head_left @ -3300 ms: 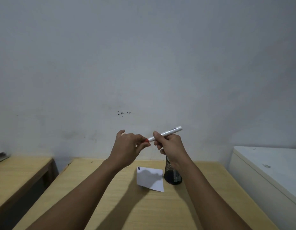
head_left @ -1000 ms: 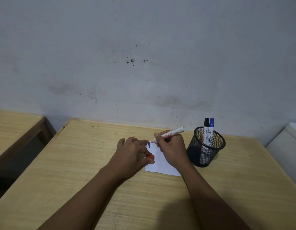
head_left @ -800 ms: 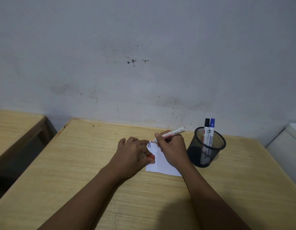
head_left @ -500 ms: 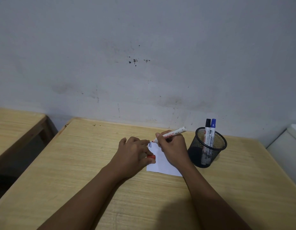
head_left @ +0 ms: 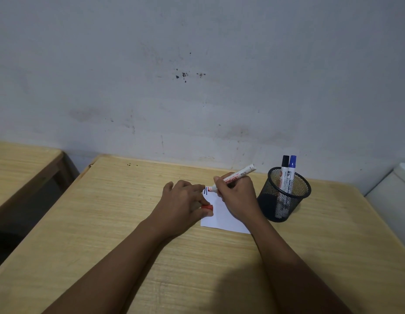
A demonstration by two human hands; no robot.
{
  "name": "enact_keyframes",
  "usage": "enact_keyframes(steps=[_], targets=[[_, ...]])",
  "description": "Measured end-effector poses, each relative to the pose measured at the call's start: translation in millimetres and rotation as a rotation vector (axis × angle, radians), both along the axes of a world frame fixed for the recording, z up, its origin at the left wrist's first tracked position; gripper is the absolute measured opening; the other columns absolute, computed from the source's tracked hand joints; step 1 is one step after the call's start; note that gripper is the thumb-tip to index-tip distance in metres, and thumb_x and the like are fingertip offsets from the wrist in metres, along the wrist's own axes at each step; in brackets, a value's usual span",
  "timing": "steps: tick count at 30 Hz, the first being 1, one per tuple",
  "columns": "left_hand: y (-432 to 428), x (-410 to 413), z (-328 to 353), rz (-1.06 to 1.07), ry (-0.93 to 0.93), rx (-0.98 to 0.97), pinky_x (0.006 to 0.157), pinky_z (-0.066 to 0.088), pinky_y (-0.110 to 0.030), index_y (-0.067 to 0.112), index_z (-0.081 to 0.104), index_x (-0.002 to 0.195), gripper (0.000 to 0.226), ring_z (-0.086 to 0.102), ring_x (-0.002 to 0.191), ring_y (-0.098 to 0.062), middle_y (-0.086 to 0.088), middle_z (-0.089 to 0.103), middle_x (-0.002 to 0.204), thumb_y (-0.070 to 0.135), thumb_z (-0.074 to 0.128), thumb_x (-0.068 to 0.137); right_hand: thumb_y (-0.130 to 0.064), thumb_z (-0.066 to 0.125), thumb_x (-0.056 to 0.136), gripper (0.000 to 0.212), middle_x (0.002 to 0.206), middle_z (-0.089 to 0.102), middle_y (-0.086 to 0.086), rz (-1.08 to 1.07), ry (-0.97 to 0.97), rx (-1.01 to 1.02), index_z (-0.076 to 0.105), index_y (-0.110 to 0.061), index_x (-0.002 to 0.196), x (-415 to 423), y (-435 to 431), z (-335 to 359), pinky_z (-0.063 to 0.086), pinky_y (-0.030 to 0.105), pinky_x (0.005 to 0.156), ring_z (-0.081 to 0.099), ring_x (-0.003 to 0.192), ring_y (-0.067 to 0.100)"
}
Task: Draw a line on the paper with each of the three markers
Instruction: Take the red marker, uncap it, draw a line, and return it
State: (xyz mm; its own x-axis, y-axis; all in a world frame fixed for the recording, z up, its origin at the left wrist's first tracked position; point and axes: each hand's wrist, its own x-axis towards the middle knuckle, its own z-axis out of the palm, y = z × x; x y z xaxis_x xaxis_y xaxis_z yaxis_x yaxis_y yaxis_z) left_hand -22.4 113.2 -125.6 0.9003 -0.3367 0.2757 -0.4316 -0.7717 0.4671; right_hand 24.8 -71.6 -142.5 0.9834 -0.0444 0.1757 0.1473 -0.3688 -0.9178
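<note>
A small white sheet of paper (head_left: 222, 219) lies on the wooden table (head_left: 120, 223). My right hand (head_left: 236, 197) grips an uncapped red marker (head_left: 239, 176), its tip touching the paper's top left corner beside two short dark lines (head_left: 205, 191). My left hand (head_left: 182, 206) rests on the paper's left edge and pinches the red cap (head_left: 207, 207) between fingers and thumb. A black-capped marker (head_left: 284, 175) and a blue-capped marker (head_left: 290, 175) stand in a black mesh cup (head_left: 285, 198) right of the paper.
A grey stained wall (head_left: 197, 87) rises behind the table. A second wooden table (head_left: 18, 168) stands to the left across a dark gap. A white cabinet top (head_left: 394, 196) sits at the right edge.
Since 3.3 s ago both hands came down from the air to the paper. Over the last second the hands stayed almost still, marker tip at the paper's top left corner.
</note>
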Motion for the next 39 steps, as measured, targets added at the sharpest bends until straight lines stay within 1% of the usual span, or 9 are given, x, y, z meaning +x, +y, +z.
enact_keyframes(steps=[3,8,13,18,23,31,35,37,39], targets=[[0,0,0,-0.001,-0.006,0.000,0.105,0.028,-0.052,0.037,0.075,0.095,0.024,0.044,0.123,-0.015,0.012,0.056,0.138,0.053,0.065,0.081,-0.032,0.071,0.093,0.021,0.068,0.074,-0.011,-0.005,0.004,0.004,0.073,-0.021,0.075,0,0,0,0.059,0.023,0.058,0.074,0.069,0.008],[0,1,-2,-0.004,-0.021,-0.006,0.104,0.029,-0.053,0.036,0.075,0.094,0.024,0.045,0.121,-0.016,0.013,0.058,0.135,0.053,0.065,0.081,-0.031,0.072,0.092,0.022,0.067,0.074,-0.010,-0.006,0.015,-0.014,0.073,-0.018,0.074,1,-1,-2,0.062,0.033,0.061,0.074,0.069,0.013],[1,2,-3,-0.022,-0.036,-0.025,0.103,0.029,-0.052,0.032,0.075,0.094,0.026,0.046,0.117,-0.016,0.016,0.061,0.130,0.053,0.066,0.080,-0.029,0.072,0.091,0.023,0.065,0.074,-0.010,0.000,0.004,-0.014,0.071,-0.019,0.071,-1,-1,1,0.059,0.021,0.055,0.074,0.066,0.011],[2,3,-4,-0.025,-0.041,-0.025,0.102,0.030,-0.053,0.032,0.075,0.094,0.027,0.046,0.118,-0.017,0.015,0.061,0.130,0.054,0.065,0.080,-0.030,0.073,0.091,0.021,0.069,0.073,-0.009,-0.009,0.020,-0.064,0.071,-0.021,0.072,-1,-1,1,0.060,0.029,0.057,0.072,0.069,0.014],[2,4,-5,-0.026,-0.043,-0.016,0.103,0.030,-0.053,0.032,0.075,0.095,0.029,0.046,0.117,-0.015,0.015,0.061,0.130,0.055,0.063,0.081,-0.029,0.073,0.091,0.020,0.068,0.073,-0.010,0.002,0.022,-0.052,0.071,-0.020,0.073,-2,-1,3,0.058,0.023,0.054,0.072,0.066,0.011],[1,4,-7,-0.018,-0.045,0.010,0.103,0.031,-0.053,0.036,0.074,0.095,0.029,0.046,0.120,-0.016,0.013,0.059,0.135,0.057,0.062,0.080,-0.017,0.073,0.093,0.017,0.060,0.072,-0.002,0.024,0.022,0.224,0.072,-0.008,0.079,-10,-4,16,0.051,0.022,0.048,0.066,0.052,0.007],[0,1,-3,-0.025,-0.070,0.031,0.098,0.035,-0.049,0.036,0.073,0.095,0.027,0.050,0.118,-0.018,0.011,0.061,0.132,0.056,0.061,0.082,-0.022,0.074,0.092,0.016,0.060,0.069,-0.001,0.055,-0.010,0.272,0.072,-0.014,0.078,-20,-1,39,0.049,0.028,0.048,0.061,0.052,0.011],[0,-2,0,-0.019,-0.082,0.039,0.102,0.034,-0.052,0.036,0.073,0.096,0.026,0.050,0.122,-0.019,0.008,0.056,0.139,0.055,0.061,0.082,-0.026,0.076,0.090,0.015,0.061,0.069,-0.002,0.048,-0.036,0.279,0.073,-0.016,0.079,-26,-3,57,0.051,0.033,0.049,0.061,0.054,0.011],[-2,-7,8,0.018,-0.069,-0.010,0.108,0.027,-0.057,0.037,0.073,0.094,0.024,0.044,0.129,-0.017,0.008,0.051,0.144,0.054,0.063,0.081,-0.028,0.075,0.090,0.015,0.063,0.071,-0.003,0.043,-0.087,0.234,0.074,-0.017,0.081,-35,-7,76,0.054,0.029,0.052,0.064,0.055,0.009]])
